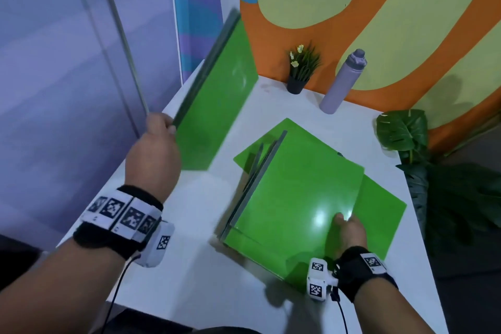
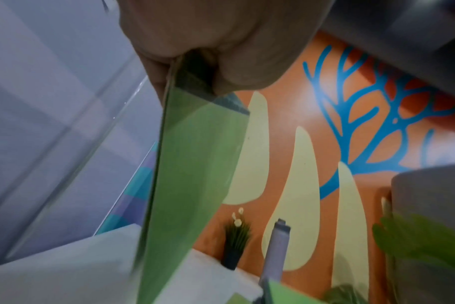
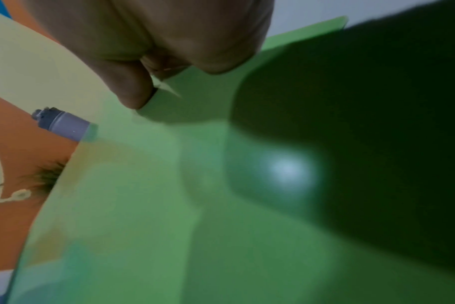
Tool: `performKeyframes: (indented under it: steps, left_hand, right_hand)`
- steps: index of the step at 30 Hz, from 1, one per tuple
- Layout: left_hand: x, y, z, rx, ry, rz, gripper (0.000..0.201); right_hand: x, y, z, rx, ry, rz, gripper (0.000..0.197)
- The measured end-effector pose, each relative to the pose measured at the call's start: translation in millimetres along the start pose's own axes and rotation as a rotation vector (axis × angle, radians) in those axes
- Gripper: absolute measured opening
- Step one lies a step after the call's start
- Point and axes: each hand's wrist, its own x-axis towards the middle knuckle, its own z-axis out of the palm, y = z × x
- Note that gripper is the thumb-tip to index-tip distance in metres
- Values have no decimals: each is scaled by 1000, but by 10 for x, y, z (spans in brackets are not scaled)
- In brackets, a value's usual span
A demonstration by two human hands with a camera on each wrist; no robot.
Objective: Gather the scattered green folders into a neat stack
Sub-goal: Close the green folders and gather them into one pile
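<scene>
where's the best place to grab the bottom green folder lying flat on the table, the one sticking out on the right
Take the bottom folder by its exposed right edge, coming in from the table's right side. That strip juts out past the folders above it, so a thumb-over, fingers-under grip should fit there. Its left part looks buried under the tilted folder that the right hand holds, so that side is likely blocked.

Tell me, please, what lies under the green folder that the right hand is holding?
Under the top folder gripped by the right hand, other green folders fan out on the table. Their count stays hidden.
</scene>
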Motion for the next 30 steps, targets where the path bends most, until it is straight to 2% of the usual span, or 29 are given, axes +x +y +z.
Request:
performKeyframes:
  steps: [2, 4, 8, 11, 12, 15, 17, 18, 22, 25, 27, 30]
  left_hand:
    - [39, 4, -57, -118, 40, -14, 29]
    - [-12, -74, 1, -178, -24, -73, 39]
    - [-318, -535, 440, -145, -320, -324, 40]
    - [-619, -968, 797, -29, -608, -486, 35]
    - [-693, -1090, 875, 55, -662, -510, 34]
    - [-805, -1270, 1008, 287, -710, -497, 33]
    - [-804, -1247, 1020, 268, -722, -520, 22]
    - [-792, -1235, 1024, 228, -727, -531, 16]
    - [-766, -1107, 1002, -3, -759, -623, 18]
    - [-763, -1038, 1012, -144, -864, -685, 14]
    - [-735, -1059, 1026, -134, -911, -677, 25]
    - [-655, -1124, 995, -127, -900, -676, 35]
  right_hand:
    - [-63, 10, 91, 1, -47, 16, 58]
    - [-160, 72, 236, 23, -117, 44, 60]
    - [-294, 202, 584, 21, -257, 33, 61]
    - [-282, 226, 748, -76, -380, -41, 46]
    - [-265, 207, 765, -151, -388, -95, 42]
    - [-130, 138, 693, -464, -241, -304, 39]
    - [3, 145, 603, -686, -129, -401, 42]
    - [51, 153, 569, -764, -95, -409, 42]
    - [144, 163, 595, -872, -78, -391, 33]
    - [171, 144, 632, -969, -68, -364, 41]
    - [214, 152, 565, -979, -61, -342, 44]
    - [350, 173, 310, -1003, -14, -273, 46]
